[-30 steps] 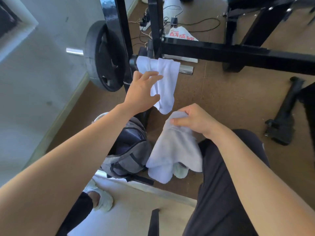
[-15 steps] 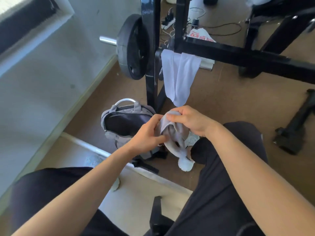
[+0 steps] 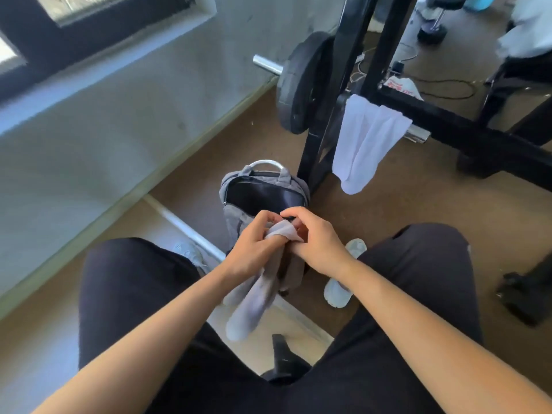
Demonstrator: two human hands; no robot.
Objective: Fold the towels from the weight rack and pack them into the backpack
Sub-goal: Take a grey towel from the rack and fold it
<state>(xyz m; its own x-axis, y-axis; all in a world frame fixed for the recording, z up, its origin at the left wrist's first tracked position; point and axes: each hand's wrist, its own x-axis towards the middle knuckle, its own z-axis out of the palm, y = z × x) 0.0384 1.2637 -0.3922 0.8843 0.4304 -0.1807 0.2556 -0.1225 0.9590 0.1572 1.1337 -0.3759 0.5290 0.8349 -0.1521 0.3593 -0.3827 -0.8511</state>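
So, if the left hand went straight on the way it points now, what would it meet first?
Probably the right hand, whose fingers sit just ahead over the towel the left hand grips. Beyond lies the open backpack, though depth is unclear.

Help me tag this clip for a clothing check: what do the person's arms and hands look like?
Both arms are bare, no sleeves in view. The left hand and right hand wear no gloves; no watch, ring or band shows. Black trousers cover the legs.
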